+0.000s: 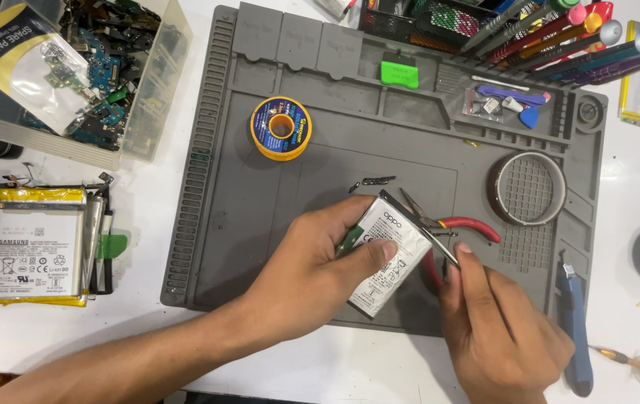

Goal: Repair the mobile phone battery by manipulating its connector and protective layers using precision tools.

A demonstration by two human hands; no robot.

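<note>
The left hand [312, 262] came in from the lower left, forearm stretched across the table edge, and gripped a white phone battery [389, 254] over the grey work mat [260, 224]: thumb pressed across its face, fingers curled behind it, the battery tilted with its top end up and to the right. The right hand [496, 329] rose from the bottom right, wrist bent inward, its fingers pinched together on thin metal tweezers [428, 228], whose tips reached the battery's upper right edge. Red-handled cutters [462, 224] lay on the mat just behind the battery, partly hidden by it. A yellow spool of solder wire [281, 128] stood well apart, toward the mat's upper left.
</note>
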